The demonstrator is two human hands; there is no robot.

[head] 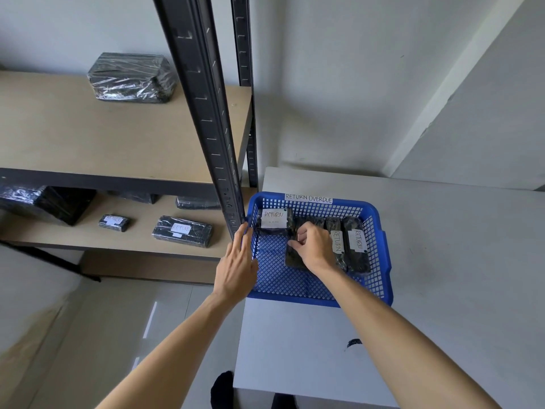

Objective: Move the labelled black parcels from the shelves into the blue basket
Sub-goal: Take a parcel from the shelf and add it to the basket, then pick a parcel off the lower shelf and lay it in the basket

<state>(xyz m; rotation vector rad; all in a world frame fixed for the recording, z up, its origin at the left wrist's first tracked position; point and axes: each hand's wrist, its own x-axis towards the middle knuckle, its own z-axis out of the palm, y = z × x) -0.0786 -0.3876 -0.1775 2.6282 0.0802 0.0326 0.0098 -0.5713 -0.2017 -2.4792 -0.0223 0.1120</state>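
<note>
Right hand (312, 246) fingers pinched on black parcel (295, 258), long axis front-to-back in blue basket (383, 261); left hand (237, 267), fingers spread, braces basket's left rim.

Soft, even daylight is seen throughout, glare is thrown on the glossy floor tiles (150, 320), the shelf upright (203, 113) is bowed by wide-angle distortion, and shadows are kept faint.

I see a black metal rack (203, 113) with tan shelf boards (118, 134) against a pale grey wall (339, 84) — a white table (442, 261) just beside it, glossy floor (103, 335) reflecting light.
</note>
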